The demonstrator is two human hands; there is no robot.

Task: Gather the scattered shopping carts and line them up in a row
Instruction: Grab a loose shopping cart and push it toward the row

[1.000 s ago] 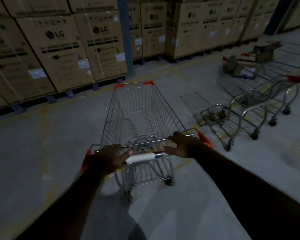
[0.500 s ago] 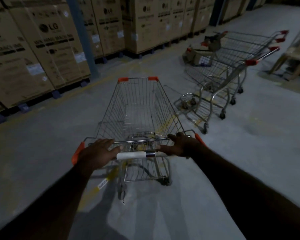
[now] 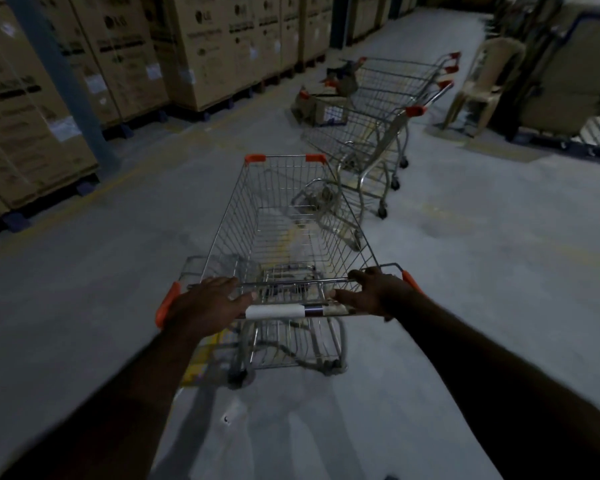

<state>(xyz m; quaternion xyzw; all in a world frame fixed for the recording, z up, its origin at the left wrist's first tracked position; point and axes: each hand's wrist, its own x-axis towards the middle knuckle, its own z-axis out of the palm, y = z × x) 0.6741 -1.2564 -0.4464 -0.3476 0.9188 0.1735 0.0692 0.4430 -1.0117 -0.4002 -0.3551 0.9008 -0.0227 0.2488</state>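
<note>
An empty wire shopping cart [image 3: 284, 209] with orange corner caps stands straight in front of me on the concrete floor. My left hand [image 3: 208, 304] grips the left end of its handle bar [image 3: 278, 310]. My right hand [image 3: 374, 294] grips the right end. Ahead and to the right stands a nested row of carts [image 3: 388, 109] with orange handle ends, pointing away to the left. The front right corner of my cart is close to the rearmost cart of that row.
Tall stacked cardboard boxes [image 3: 222, 46] on pallets line the left side, with a blue steel column [image 3: 59, 81] before them. A plastic chair [image 3: 482, 84] stands at the right. A cardboard box [image 3: 316, 109] lies at the far end of the cart row.
The view and my cart have swung to the right. The nested row now lies ahead instead of off to the side, and my cart's nose is closer to it. Both hands keep their hold.
</note>
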